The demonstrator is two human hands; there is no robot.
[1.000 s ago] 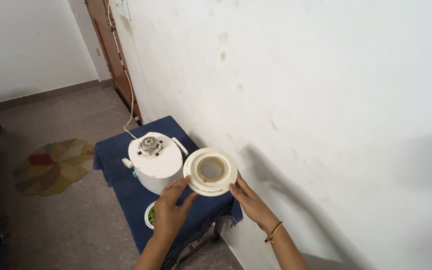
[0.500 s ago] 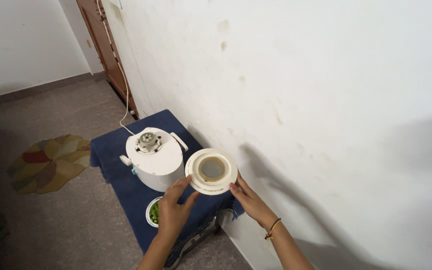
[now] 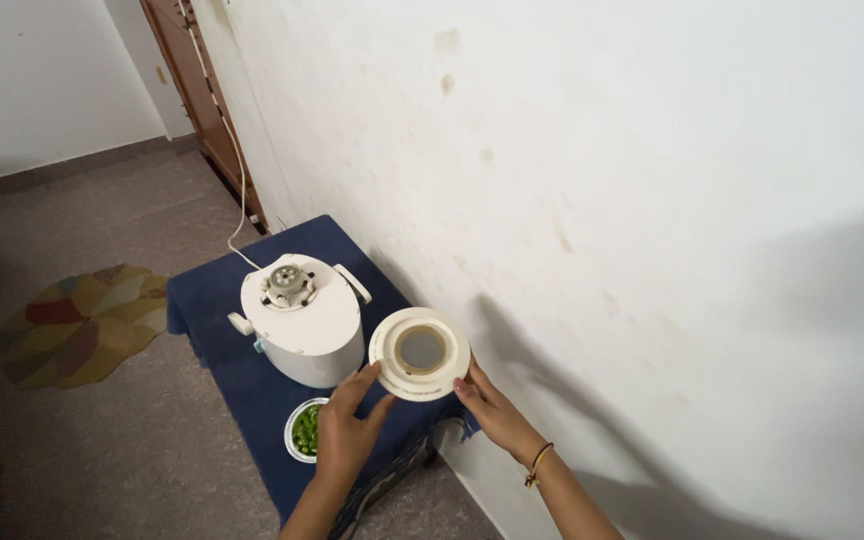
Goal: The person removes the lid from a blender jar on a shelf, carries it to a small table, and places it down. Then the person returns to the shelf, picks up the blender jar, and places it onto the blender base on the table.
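Head view, looking down. Both hands hold a round white lid [image 3: 419,353] with a brownish centre, raised above the near right corner of the counter [image 3: 214,290], close to the white wall [image 3: 602,180]. Left hand [image 3: 347,430]: fingers spread, tips pressed against the lid's lower left rim. Right hand [image 3: 492,408]: fingers pinching the lower right rim; a bangle [image 3: 536,462] on its wrist. The lid is tilted, its face turned towards the camera.

Just left of the lid, a white round appliance [image 3: 302,322] stands on the blue-covered counter, a grey metal fitting on top, a cord [image 3: 237,215] running far along the wall. Near it, by the left wrist, a small bowl of green pieces [image 3: 302,430]. Far left on the floor lies a patterned rug [image 3: 77,320].
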